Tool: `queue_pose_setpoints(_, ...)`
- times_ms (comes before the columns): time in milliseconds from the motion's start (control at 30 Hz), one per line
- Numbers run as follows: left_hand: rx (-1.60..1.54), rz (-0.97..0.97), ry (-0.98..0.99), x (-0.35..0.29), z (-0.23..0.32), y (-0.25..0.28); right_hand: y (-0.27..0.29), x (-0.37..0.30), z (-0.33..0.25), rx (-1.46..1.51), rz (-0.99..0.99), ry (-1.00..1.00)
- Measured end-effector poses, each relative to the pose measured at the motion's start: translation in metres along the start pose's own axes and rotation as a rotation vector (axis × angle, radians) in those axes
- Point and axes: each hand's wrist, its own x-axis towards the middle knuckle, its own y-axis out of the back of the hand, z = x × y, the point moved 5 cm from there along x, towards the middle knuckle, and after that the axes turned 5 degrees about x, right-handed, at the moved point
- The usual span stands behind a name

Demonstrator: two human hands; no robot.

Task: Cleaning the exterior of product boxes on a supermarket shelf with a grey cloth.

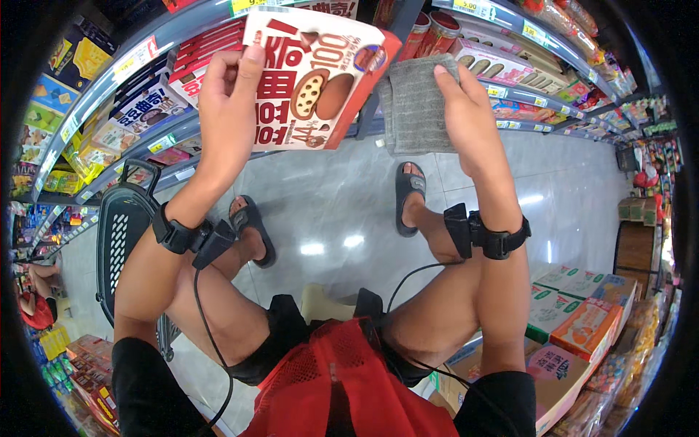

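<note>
1. One nearly closed left hand (226, 109) pinches a white-and-red cardboard biscuit box (309, 84) by its left edge.
2. I see the right hand (468, 113), also closed, gripping a folded grey cloth (413, 109), lengthwise forward, just right of the box.

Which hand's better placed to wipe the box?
Probably the right hand: it holds the gray cloth, close beside the box. The left hand is occupied gripping the box.

Tons of room over the glossy grey tiled floor (328, 200); a red-and-white cardboard box (309, 80) blocks some grey metal shelving (175, 33), and a black perforated plastic basket (122, 233) crowds the left.
</note>
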Motion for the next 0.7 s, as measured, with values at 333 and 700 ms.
queue_pose_setpoints(333,-0.52,-0.272,0.391,-0.012,0.021,-0.031,-0.053,-0.002,0.009,0.14,0.045,0.158)
queue_pose_setpoints(700,-0.003,-0.594,0.254,-0.013,-0.022,-0.042,-0.127,-0.009,0.07,1.072,-0.348,-0.509)
